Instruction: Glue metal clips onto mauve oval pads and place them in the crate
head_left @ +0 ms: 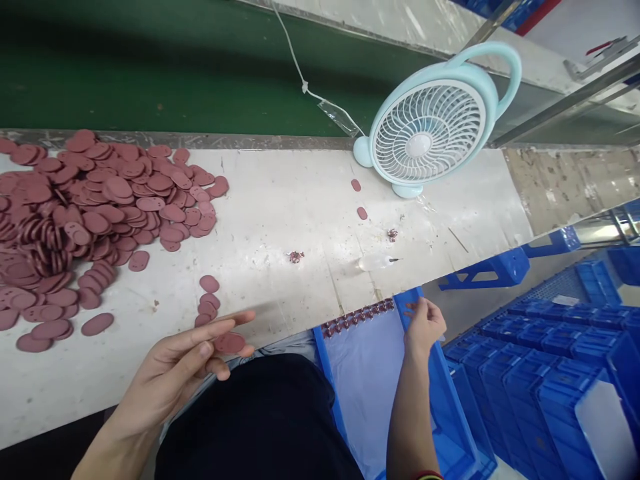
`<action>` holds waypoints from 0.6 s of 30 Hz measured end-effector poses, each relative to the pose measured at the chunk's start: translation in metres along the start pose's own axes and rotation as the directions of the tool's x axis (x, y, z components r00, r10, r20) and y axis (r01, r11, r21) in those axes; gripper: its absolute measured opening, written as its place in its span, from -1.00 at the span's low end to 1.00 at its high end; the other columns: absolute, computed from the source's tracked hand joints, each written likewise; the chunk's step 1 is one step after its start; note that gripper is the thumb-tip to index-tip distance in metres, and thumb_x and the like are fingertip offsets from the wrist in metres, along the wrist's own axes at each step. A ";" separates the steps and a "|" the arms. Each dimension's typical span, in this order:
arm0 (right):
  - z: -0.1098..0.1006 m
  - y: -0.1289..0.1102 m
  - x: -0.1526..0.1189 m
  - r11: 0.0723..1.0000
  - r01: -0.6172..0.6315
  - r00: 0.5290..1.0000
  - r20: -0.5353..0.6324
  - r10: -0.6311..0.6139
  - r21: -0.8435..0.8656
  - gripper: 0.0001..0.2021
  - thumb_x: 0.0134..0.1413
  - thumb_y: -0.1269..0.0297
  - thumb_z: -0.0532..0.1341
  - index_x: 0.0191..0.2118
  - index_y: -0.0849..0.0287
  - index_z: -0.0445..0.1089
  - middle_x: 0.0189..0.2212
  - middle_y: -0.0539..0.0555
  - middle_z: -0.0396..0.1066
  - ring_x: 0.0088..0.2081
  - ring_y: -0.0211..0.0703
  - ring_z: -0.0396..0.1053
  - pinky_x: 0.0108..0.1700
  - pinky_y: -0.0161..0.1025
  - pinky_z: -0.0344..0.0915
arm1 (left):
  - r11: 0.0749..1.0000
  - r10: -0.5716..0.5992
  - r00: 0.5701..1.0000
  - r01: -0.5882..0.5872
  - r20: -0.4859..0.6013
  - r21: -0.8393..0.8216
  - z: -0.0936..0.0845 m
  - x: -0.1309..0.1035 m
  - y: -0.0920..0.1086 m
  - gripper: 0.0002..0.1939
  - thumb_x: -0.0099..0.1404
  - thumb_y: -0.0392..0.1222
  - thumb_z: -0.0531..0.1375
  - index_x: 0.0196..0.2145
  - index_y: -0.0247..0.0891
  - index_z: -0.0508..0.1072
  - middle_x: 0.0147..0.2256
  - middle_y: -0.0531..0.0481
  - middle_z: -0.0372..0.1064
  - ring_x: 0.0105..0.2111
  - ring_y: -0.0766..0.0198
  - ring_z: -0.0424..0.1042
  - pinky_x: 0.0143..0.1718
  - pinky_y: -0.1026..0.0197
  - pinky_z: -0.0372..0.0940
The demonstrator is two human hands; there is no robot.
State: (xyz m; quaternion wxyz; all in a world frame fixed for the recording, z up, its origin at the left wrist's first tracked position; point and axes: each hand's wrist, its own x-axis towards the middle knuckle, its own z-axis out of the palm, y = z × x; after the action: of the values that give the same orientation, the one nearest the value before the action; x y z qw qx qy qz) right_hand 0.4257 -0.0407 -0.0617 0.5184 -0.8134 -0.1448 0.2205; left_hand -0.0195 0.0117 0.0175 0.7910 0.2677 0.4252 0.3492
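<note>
My left hand (187,363) is at the table's near edge, its fingers closed on a flat reddish-brown oval disc (230,343). Just beyond it lie a few more such discs (209,284), partly behind the fingers. My right hand (425,325) hovers over the right side of a blue tray (324,363) beside my lap. Its thumb and fingers are pinched together, and whatever may be between them is hidden. Rows of small dark red parts (357,317) stand along the tray's far end on a whitish liner.
A large heap of oval discs (115,193) covers the table's left. Two discs (362,213), small clusters of dark red bits (295,257) and a clear bottle with a dark tip (377,261) lie further right. A light blue fan (430,130) stands behind. Blue crates (530,380) fill the right.
</note>
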 end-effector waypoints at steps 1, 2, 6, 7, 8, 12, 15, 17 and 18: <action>0.005 -0.008 -0.011 0.994 -0.006 0.999 0.046 0.001 0.106 -0.71 0.28 0.00 0.15 -0.20 0.15 0.35 -0.45 -0.09 0.25 -0.47 -0.35 0.28 -0.52 -0.44 0.26 | 1.000 0.002 0.999 -0.001 0.045 -0.031 -0.001 0.002 -0.003 -0.71 0.37 -0.24 0.21 0.00 -0.10 0.60 0.18 -0.20 0.41 -0.14 -0.01 0.61 -0.41 0.33 0.47; 0.011 -0.015 -0.024 0.980 -0.030 0.994 0.109 0.008 0.199 -0.68 0.25 -0.06 0.14 -0.26 0.13 0.34 -0.51 -0.12 0.17 -0.52 -0.36 0.22 -0.60 -0.46 0.18 | 0.998 0.008 0.995 -0.002 0.097 -0.063 -0.002 0.004 -0.006 -0.71 0.38 -0.26 0.20 0.01 -0.09 0.59 0.18 -0.21 0.41 -0.12 -0.02 0.61 -0.44 0.35 0.45; 0.054 -0.040 -0.066 0.744 -0.402 0.833 0.551 0.055 0.534 -0.53 0.19 -0.22 0.10 -0.18 0.14 0.40 -0.53 -0.09 0.16 -0.59 -0.35 0.14 -0.78 -0.47 0.01 | 0.980 0.041 0.974 0.004 0.224 -0.197 0.006 0.011 -0.016 -0.72 0.40 -0.27 0.19 -0.01 -0.05 0.59 0.13 -0.20 0.46 -0.07 0.02 0.59 -0.47 0.43 0.41; 0.067 -0.045 -0.070 0.548 -0.600 0.710 0.703 0.029 0.583 -0.51 0.19 -0.19 0.12 -0.06 0.15 0.38 -0.48 -0.05 0.22 -0.55 -0.34 0.20 -0.78 -0.48 0.06 | 0.974 0.039 0.973 0.014 0.226 -0.226 0.011 0.012 -0.018 -0.73 0.40 -0.27 0.19 -0.02 -0.06 0.59 0.10 -0.20 0.49 -0.07 0.04 0.59 -0.46 0.44 0.41; 0.079 -0.050 -0.071 0.308 -0.779 0.564 0.825 -0.038 0.547 -0.50 0.19 -0.13 0.16 0.06 0.15 0.32 -0.41 -0.02 0.27 -0.48 -0.33 0.26 -0.74 -0.50 0.16 | 0.967 0.038 0.975 0.020 0.218 -0.255 0.015 0.013 -0.019 -0.75 0.40 -0.27 0.20 -0.04 -0.07 0.60 0.06 -0.20 0.52 -0.06 0.05 0.59 -0.44 0.45 0.40; 0.114 -0.066 -0.058 -0.156 -0.961 0.257 0.947 -0.193 0.228 -0.55 0.17 0.17 0.25 0.13 0.08 0.17 -0.34 -0.03 0.29 -0.35 -0.29 0.34 -0.52 -0.43 0.43 | 0.935 0.038 0.987 0.020 0.158 -0.353 0.025 0.013 -0.026 -0.80 0.36 -0.27 0.24 -0.10 -0.10 0.60 -0.01 -0.14 0.58 -0.03 0.08 0.57 -0.33 0.43 0.43; 0.123 -0.077 -0.057 0.009 -0.951 0.307 0.949 -0.072 0.308 -0.72 0.18 0.20 0.22 -0.03 0.13 0.26 -0.46 -0.08 0.25 -0.47 -0.31 0.29 -0.58 -0.43 0.36 | 0.917 0.023 0.994 0.023 0.110 -0.397 0.027 0.014 -0.029 -0.77 0.33 -0.27 0.28 -0.06 -0.14 0.59 -0.01 -0.14 0.57 -0.02 0.07 0.56 -0.29 0.40 0.45; 0.121 -0.087 -0.073 0.256 -0.877 0.416 0.909 -0.018 0.407 -0.73 0.16 0.11 0.21 -0.12 0.16 0.32 -0.52 -0.09 0.25 -0.55 -0.34 0.26 -0.64 -0.45 0.29 | 0.910 0.004 0.997 0.029 0.078 -0.414 0.028 0.015 -0.030 -0.73 0.32 -0.28 0.28 -0.02 -0.19 0.57 0.02 -0.16 0.56 0.00 0.08 0.55 -0.27 0.41 0.45; 0.119 -0.093 -0.086 0.390 -0.807 0.474 0.880 -0.021 0.444 -0.71 0.14 0.04 0.20 -0.15 0.16 0.35 -0.55 -0.10 0.25 -0.59 -0.35 0.24 -0.67 -0.46 0.25 | 0.907 -0.006 0.998 0.033 0.067 -0.419 0.029 0.016 -0.029 -0.72 0.32 -0.29 0.29 -0.02 -0.21 0.57 0.03 -0.17 0.55 0.01 0.08 0.55 -0.26 0.41 0.45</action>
State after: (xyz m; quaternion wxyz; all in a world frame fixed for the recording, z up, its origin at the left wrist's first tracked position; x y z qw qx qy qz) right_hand 0.2902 0.0517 -0.0027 0.6355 -0.2760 0.0023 0.7211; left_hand 0.0210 0.0026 0.0031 0.8468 0.0982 0.3171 0.4157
